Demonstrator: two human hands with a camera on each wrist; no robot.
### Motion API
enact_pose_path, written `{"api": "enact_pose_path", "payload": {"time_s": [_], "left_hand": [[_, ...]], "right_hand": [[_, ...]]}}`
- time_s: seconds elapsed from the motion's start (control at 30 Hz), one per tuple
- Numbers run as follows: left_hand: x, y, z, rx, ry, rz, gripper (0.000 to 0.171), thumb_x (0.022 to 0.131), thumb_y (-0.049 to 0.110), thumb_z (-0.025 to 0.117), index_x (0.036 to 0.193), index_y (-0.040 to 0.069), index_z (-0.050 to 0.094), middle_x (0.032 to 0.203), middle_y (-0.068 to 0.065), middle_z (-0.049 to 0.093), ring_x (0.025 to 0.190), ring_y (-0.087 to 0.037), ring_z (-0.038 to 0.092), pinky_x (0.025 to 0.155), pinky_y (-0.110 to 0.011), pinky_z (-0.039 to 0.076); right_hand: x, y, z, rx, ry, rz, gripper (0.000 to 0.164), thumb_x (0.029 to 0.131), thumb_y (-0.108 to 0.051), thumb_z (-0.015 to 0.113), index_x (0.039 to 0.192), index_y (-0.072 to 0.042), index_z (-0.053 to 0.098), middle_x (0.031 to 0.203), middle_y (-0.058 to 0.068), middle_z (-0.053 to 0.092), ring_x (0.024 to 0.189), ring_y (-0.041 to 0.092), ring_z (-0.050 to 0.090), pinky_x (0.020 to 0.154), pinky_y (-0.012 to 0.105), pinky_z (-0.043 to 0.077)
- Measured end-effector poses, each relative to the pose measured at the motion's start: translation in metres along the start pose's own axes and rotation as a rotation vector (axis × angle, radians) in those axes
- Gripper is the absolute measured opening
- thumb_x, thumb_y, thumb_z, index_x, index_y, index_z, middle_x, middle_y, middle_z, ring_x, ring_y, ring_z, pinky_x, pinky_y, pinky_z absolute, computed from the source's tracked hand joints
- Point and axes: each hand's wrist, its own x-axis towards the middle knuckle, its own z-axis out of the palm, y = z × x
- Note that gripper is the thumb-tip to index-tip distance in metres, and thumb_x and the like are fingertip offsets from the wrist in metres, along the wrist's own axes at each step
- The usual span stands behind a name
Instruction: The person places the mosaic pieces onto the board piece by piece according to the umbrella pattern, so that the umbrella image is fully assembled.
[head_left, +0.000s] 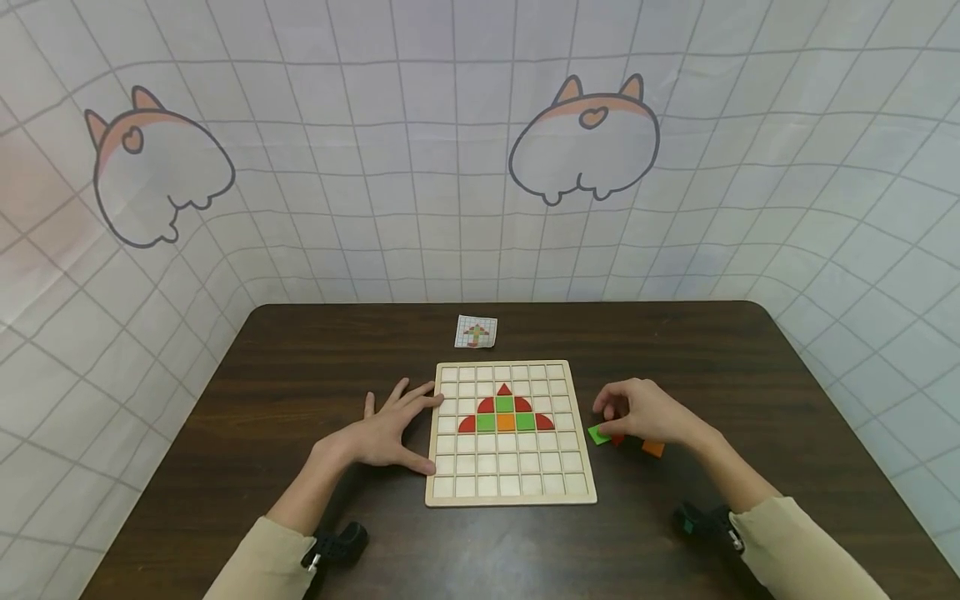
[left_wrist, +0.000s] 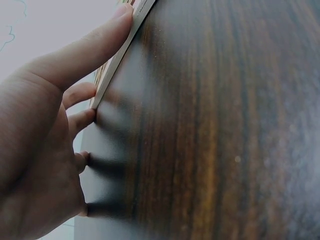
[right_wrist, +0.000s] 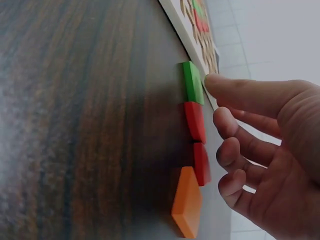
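Note:
A pale wooden grid board [head_left: 502, 364] lies mid-table, bearing a peaked pattern: a red triangle [head_left: 504, 390] on top, then green squares, red quarter-round pieces and an orange square [head_left: 506, 422]. Along its left edge, my left hand [head_left: 382, 433] spreads its fingers, with the thumb and fingertips right at the rim. To the right of the board, my right hand [head_left: 645, 411] hovers with loosely bent fingers, its thumb tip at a green tile [right_wrist: 194, 84]. Two red pieces [right_wrist: 195, 121] and an orange tile [right_wrist: 187, 202] line up beside that green one.
Behind the board lies a small printed card [head_left: 476, 332] with a similar coloured pattern. The dark wooden table [head_left: 337, 333] meets a white gridded cloth [head_left: 375, 208] at its back. Black wrist cameras [head_left: 341, 546] sit by both sleeves.

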Motion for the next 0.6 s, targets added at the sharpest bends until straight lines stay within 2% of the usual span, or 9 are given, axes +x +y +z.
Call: {"api": "enact_pose_path", "payload": {"time_s": [0.23, 0.43, 0.6], "left_hand": [[0.000, 0.000, 0.000, 0.008, 0.001, 0.004, 0.103, 0.078, 0.055, 0.086, 0.160, 0.019, 0.036, 0.171, -0.007, 0.011, 0.154, -0.042, -0.009, 0.105, -0.080, -0.013], [0.001, 0.000, 0.000, 0.010, 0.004, 0.006, 0.103, 0.079, 0.055, 0.086, 0.160, 0.018, 0.036, 0.171, -0.008, 0.011, 0.154, -0.043, -0.008, 0.105, -0.081, -0.013], [0.001, 0.000, 0.002, 0.009, 0.006, 0.003, 0.103, 0.078, 0.055, 0.086, 0.160, 0.018, 0.036, 0.171, -0.008, 0.012, 0.154, -0.043, -0.008, 0.104, -0.081, -0.013]], "right_hand": [[0.001, 0.003, 0.005, -0.024, 0.027, -0.006, 0.014, 0.091, -0.012, 0.081, 0.099, -0.007, 0.071, 0.078, -0.004, 0.060, 0.067, 0.014, 0.056, 0.060, 0.028, 0.048], [0.005, 0.007, 0.007, -0.082, 0.095, 0.026, 0.006, 0.095, -0.010, 0.075, 0.099, -0.008, 0.071, 0.078, -0.004, 0.061, 0.065, 0.014, 0.054, 0.057, 0.029, 0.047], [0.008, 0.014, 0.010, -0.122, 0.141, 0.014, 0.007, 0.098, -0.011, 0.071, 0.103, -0.006, 0.070, 0.078, -0.005, 0.060, 0.063, 0.012, 0.053, 0.057, 0.028, 0.047]]}}
